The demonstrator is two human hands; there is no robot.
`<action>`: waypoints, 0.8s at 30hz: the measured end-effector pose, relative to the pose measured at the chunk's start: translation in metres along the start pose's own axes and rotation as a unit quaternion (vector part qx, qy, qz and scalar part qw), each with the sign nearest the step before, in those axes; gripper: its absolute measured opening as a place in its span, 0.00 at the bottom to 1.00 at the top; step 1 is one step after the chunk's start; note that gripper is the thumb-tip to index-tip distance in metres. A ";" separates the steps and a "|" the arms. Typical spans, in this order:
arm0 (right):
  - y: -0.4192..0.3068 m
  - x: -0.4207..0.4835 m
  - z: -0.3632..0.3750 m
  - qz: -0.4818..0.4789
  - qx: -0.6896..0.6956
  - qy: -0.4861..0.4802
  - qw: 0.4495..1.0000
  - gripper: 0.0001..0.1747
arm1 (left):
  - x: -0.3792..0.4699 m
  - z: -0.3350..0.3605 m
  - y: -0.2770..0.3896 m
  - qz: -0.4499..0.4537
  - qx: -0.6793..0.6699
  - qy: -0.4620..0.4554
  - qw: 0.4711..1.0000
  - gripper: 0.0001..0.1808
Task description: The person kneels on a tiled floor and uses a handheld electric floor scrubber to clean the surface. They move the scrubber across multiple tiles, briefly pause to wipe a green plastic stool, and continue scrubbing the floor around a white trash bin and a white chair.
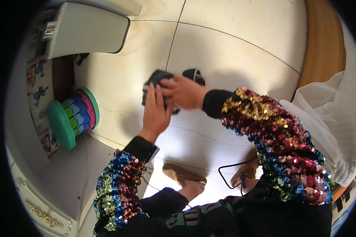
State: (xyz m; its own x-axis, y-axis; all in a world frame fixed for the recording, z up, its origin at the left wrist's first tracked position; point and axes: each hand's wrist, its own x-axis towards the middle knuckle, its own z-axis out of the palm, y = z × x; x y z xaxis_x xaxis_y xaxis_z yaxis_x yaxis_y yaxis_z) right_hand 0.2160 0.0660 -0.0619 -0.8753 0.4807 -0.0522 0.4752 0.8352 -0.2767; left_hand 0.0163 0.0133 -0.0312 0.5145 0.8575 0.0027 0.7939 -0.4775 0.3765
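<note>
Both of my hands are on a blurred dark object (156, 77), possibly a black shoe, above the pale tiled floor (237, 56). My left hand (156, 111) lies along its near side with the fingers stretched out together. From the right, my right hand (182, 91) covers its top, fingers spread and bent over it. The two hands meet over the object and hide much of it. Just beyond my right wrist sits a second black item (194, 76) with a pale edge, perhaps the matching shoe; my forearm partly hides it.
A colourful padded stool (81, 114) stands at the left, below a white bin-like container (90, 31). White bedding (323, 124) hangs at the right beside a wooden panel (323, 44). A black cable (221, 174) loops near my brown shoes (181, 173).
</note>
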 end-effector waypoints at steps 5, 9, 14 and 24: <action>0.131 0.010 -0.045 0.292 -0.088 0.082 0.949 0.25 | 0.098 0.000 -0.050 -0.107 0.019 0.052 0.993 0.45; 0.263 -0.051 -0.113 0.465 -0.102 -0.104 0.874 0.19 | 0.116 -0.003 -0.033 -0.202 0.149 -0.178 0.952 0.63; 0.255 -0.092 -0.121 0.512 -0.015 0.222 0.830 0.13 | 0.125 -0.006 -0.013 -0.259 0.141 -0.217 0.930 0.71; 0.101 0.112 -0.063 0.098 -0.048 0.079 0.991 0.13 | 0.124 0.006 -0.030 -0.189 0.102 -0.269 0.939 0.74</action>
State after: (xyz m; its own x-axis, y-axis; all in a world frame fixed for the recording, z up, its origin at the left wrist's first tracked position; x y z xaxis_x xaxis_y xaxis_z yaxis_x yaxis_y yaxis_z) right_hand 0.1716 0.2212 -0.0350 -0.7444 0.6653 0.0568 0.6474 0.7399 -0.1826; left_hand 0.0578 0.1327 -0.0477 0.2291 0.7787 -0.5841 0.9701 -0.2324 0.0706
